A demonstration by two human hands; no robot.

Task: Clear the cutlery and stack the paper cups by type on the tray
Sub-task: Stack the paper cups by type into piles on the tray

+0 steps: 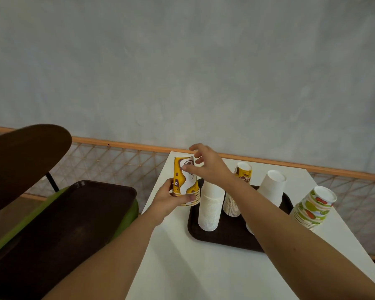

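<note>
My left hand (171,201) grips the rims at the bottom of an upside-down stack of yellow coffee-print cups (185,180), held just left of the dark brown tray (221,236). My right hand (206,162) hovers by the top cup, thumb touching its side, fingers spread. On the tray stand a tall stack of plain white cups (210,207), a shorter white stack (232,205), a single white cup (273,187) and a yellow coffee-print cup (244,171). A stack of fruit-print cups (315,207) stands on the white table (204,267), right of the tray.
A second dark tray (69,213) rests on a green chair seat (130,213) to the left of the table. A dark rounded chair back (20,156) rises at far left. An orange-framed mesh fence (121,163) and a grey wall run behind.
</note>
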